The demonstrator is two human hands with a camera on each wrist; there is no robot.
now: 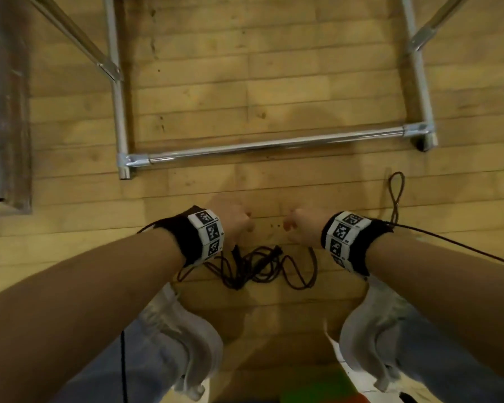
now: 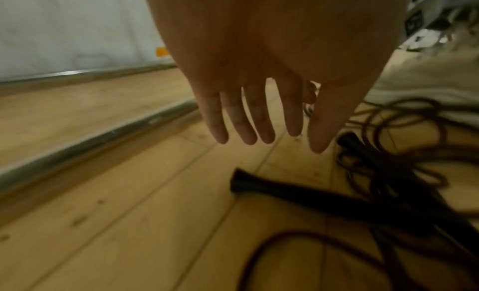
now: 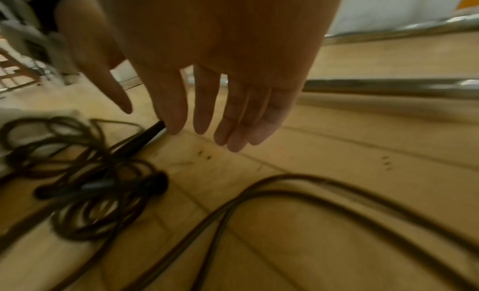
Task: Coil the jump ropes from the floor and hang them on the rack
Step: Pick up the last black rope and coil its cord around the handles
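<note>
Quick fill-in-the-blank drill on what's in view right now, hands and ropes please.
1. The tangled jump ropes lie on the wooden ____.
2. The left hand holds ____.
3. The right hand has its fingers ____ and hangs above the planks.
4. The rack's bottom bar is made of ____.

Missing words: floor; nothing; straight; metal

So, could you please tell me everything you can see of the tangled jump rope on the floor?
The jump rope is a thin, dark cord, seemingly brown, lying in a loose tangle of overlapping loops on the wooden floor, in front of the person's knees and short of the rack's chrome base bar. Black tapered handles lie in the heap. Neither the left hand nor the right hand touches it; both hover above it with fingers straight.
</note>
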